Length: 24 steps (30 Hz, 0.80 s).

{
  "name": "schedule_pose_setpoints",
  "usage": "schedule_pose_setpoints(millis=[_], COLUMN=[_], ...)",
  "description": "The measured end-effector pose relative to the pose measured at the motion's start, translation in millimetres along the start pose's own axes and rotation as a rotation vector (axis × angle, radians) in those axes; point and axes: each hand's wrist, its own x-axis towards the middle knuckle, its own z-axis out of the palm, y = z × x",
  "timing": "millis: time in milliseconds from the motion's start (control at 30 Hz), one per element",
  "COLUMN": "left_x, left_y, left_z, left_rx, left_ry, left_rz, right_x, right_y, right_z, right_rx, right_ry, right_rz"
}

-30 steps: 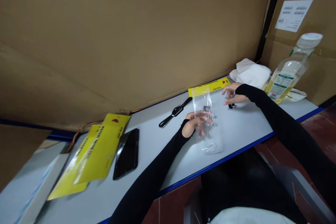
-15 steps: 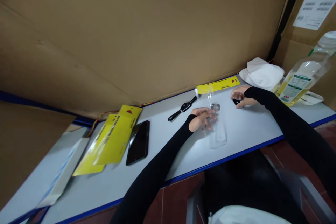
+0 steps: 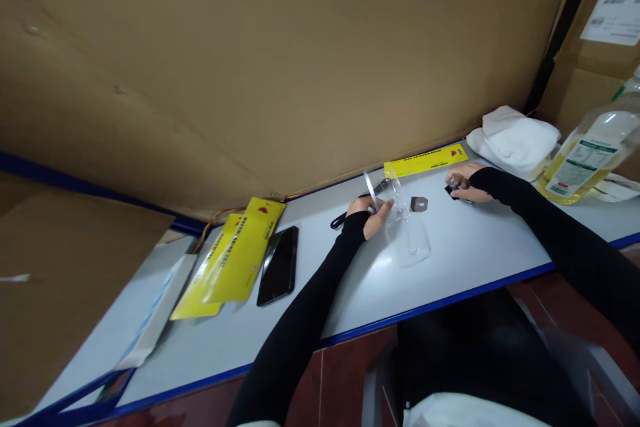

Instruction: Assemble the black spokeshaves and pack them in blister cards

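My left hand [image 3: 369, 213] is closed on a clear plastic blister shell [image 3: 414, 243], which hangs toward the table's front edge. Partly hidden behind that hand lies a black spokeshave [image 3: 339, 221]. To the right of the shell a small grey metal blade [image 3: 419, 204] with a hole in it rests flat on the table. My right hand [image 3: 466, 183] has its fingers curled round a small black part [image 3: 451, 191], close to the tabletop; most of the part is covered by the fingers.
Yellow cards [image 3: 240, 253] and a black phone [image 3: 279, 265] lie on the left of the table [image 3: 320, 293]. Another yellow card [image 3: 425, 161] lies along the back edge. White cloth [image 3: 515, 140] and a bottle of yellow liquid [image 3: 585, 157] stand at right. A cardboard wall [image 3: 300, 67] closes the back.
My left hand has moved left and closed on the plastic shell, shifting it and uncovering the metal blade. It now covers part of the spokeshave. My right hand keeps the black part.
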Motion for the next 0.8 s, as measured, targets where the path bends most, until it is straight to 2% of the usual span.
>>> schedule_pose_setpoints(millis=[167, 300, 367, 467, 633, 800], left_x=[4, 15, 23, 32, 34, 31], left_y=[-1, -16, -27, -41, -41, -38], left_z=[-7.1, -17.6, -21.9, -25.3, -32.4, -41.7], left_rx=[0.302, 0.429, 0.482, 0.568, 0.448, 0.277], left_ry=[0.112, 0.23, 0.198, 0.074, -0.002, 0.07], left_rz=[0.035, 0.126, 0.165, 0.159, 0.047, -0.068], right_x=[0, -1, -1, -2, 0, 4], right_y=[4, 5, 3, -5, -16, -13], right_z=[3, 8, 9, 8, 8, 11], right_rx=[-0.037, 0.0, 0.017, 0.072, 0.073, 0.018], right_ry=[0.006, -0.008, -0.016, -0.041, -0.027, 0.015], right_rz=[0.081, 0.084, 0.076, 0.057, 0.033, 0.052])
